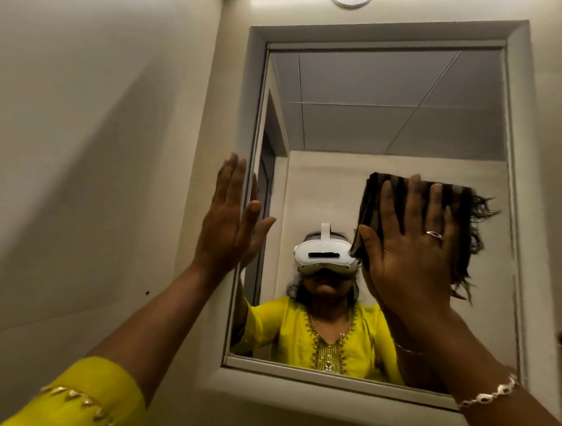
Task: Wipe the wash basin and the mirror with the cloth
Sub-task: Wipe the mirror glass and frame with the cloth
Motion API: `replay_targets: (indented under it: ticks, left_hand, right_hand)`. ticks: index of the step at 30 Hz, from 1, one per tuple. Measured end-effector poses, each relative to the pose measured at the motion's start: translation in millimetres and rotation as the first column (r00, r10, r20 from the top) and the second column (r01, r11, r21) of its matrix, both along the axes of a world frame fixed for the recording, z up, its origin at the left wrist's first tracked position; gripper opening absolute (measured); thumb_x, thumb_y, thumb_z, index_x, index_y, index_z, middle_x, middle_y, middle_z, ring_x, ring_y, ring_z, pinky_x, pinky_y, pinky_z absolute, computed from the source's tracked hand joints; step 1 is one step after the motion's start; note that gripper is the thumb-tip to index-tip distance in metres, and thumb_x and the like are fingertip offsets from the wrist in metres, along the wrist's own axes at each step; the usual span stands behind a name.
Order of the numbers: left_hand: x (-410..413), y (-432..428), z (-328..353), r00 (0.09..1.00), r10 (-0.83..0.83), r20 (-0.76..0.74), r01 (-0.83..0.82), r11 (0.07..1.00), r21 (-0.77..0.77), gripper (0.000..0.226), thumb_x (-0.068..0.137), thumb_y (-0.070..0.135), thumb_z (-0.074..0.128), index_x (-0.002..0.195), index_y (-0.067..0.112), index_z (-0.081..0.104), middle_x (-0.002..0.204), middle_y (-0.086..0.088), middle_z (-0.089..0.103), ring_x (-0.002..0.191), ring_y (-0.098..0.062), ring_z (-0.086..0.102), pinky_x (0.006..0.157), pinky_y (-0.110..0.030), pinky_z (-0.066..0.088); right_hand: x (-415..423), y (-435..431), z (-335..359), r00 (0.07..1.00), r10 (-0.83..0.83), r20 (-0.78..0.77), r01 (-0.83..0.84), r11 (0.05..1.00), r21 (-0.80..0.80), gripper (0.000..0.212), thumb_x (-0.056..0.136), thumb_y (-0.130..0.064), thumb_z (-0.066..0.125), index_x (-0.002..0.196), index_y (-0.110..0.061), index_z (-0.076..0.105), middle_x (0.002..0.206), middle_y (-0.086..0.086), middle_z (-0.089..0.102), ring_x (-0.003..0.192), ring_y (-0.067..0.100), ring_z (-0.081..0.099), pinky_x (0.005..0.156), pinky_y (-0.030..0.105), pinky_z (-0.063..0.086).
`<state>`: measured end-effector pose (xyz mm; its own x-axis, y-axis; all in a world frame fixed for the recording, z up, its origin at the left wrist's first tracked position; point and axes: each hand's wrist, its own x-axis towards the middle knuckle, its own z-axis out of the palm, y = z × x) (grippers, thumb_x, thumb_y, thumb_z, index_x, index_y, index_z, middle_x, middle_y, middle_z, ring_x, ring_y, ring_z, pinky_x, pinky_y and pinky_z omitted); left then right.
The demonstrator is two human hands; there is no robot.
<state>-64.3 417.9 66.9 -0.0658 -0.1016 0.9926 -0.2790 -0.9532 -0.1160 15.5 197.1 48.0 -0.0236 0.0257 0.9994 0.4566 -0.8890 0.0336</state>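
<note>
A rectangular mirror [380, 121] in a pale frame hangs on the wall ahead of me and fills the middle and right of the view. My right hand [410, 246] lies flat with fingers spread, pressing a dark striped cloth [465, 213] with frayed edges against the glass on the right side. My left hand [226, 219] rests open and flat on the left edge of the mirror frame, holding nothing. The glass reflects a person in a yellow top wearing a white headset. The wash basin is out of view.
Plain cream wall [106, 152] stretches to the left of the mirror. A round white fixture [351, 2] sits above the frame at the top edge. The frame's lower ledge [304, 377] juts out below the glass.
</note>
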Motion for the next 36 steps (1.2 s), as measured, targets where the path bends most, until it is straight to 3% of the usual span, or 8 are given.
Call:
replay_targets:
  ticks: [6,9,15,19,21,25,29,36]
  left_hand:
    - [3,5,-11,1.000,-0.001,-0.013,0.001,1.000,-0.013,0.079,0.090,0.056,0.027,0.140,-0.002,0.013,0.150,-0.021,0.009,0.139,-0.026,0.007,0.111,-0.023,0.019]
    - [6,10,-16,1.000,-0.022,-0.017,0.021,0.998,-0.056,0.076,0.088,0.039,0.042,0.141,-0.002,0.008,0.151,-0.022,0.007,0.139,-0.023,0.008,0.110,-0.011,0.013]
    - [0,7,-19,0.984,-0.178,-0.033,0.171,0.974,-0.149,0.086,0.086,0.065,0.014,0.141,-0.001,0.013,0.150,-0.016,0.015,0.138,-0.017,0.014,0.103,0.000,0.010]
    - [2,10,-19,0.974,-0.225,-0.027,0.216,0.957,-0.196,0.086,0.084,0.067,0.011,0.141,0.003,0.015,0.150,-0.014,0.019,0.135,-0.016,0.019,0.098,0.004,0.015]
    - [2,11,-20,0.964,-0.264,-0.029,0.251,0.943,-0.220,0.087,0.082,0.070,0.011,0.142,0.007,0.014,0.149,-0.008,0.020,0.136,-0.014,0.021,0.101,0.000,0.019]
    - [1,14,-21,0.954,-0.297,-0.032,0.278,0.924,-0.262,0.091,0.079,0.074,0.010,0.143,0.009,0.014,0.150,-0.011,0.021,0.136,-0.018,0.025,0.108,-0.022,0.027]
    - [1,15,-21,0.968,-0.248,-0.037,0.230,0.937,-0.261,0.092,0.079,0.074,0.011,0.142,0.006,0.016,0.149,-0.014,0.023,0.131,-0.010,0.023,0.096,0.005,0.018]
    - [0,11,-20,0.990,-0.137,-0.039,0.124,0.961,-0.247,0.097,0.077,0.076,0.011,0.142,0.004,0.016,0.149,-0.016,0.022,0.130,-0.009,0.018,0.094,0.009,0.012]
  right_hand:
    - [-15,49,1,0.999,0.053,0.014,-0.051,0.995,-0.083,0.064,0.093,-0.050,0.019,0.147,-0.017,0.019,0.154,0.017,0.015,0.141,0.037,0.008,0.112,0.048,0.007]
    - [-20,69,6,0.998,0.053,0.034,-0.050,0.993,-0.103,0.064,0.092,-0.050,0.022,0.146,-0.016,0.022,0.153,0.018,0.017,0.140,0.039,0.011,0.111,0.049,0.007]
    - [-32,107,11,0.993,0.097,0.071,-0.084,0.983,-0.165,0.064,0.090,-0.048,0.027,0.145,-0.015,0.025,0.152,0.020,0.021,0.140,0.041,0.014,0.109,0.052,0.008]
    - [-40,125,13,0.989,0.133,0.065,-0.117,0.970,-0.214,0.062,0.091,-0.047,0.021,0.145,-0.016,0.025,0.152,0.019,0.020,0.140,0.040,0.013,0.109,0.053,0.009]
    - [-43,131,13,0.989,0.132,0.059,-0.115,0.965,-0.234,0.061,0.091,-0.045,0.019,0.145,-0.017,0.024,0.153,0.018,0.017,0.141,0.039,0.011,0.109,0.052,0.009]
    - [-42,133,13,0.987,0.148,0.067,-0.126,0.956,-0.264,0.061,0.092,-0.045,0.021,0.146,-0.017,0.024,0.154,0.016,0.017,0.141,0.038,0.010,0.110,0.052,0.008]
    - [-36,124,13,0.976,0.196,0.098,-0.155,0.934,-0.322,0.060,0.092,-0.046,0.027,0.145,-0.017,0.027,0.153,0.015,0.020,0.142,0.037,0.012,0.111,0.050,0.007]
    - [-26,90,7,0.978,0.188,0.087,-0.152,0.938,-0.313,0.060,0.091,-0.048,0.033,0.145,-0.021,0.028,0.154,0.012,0.020,0.142,0.034,0.011,0.113,0.047,0.005]
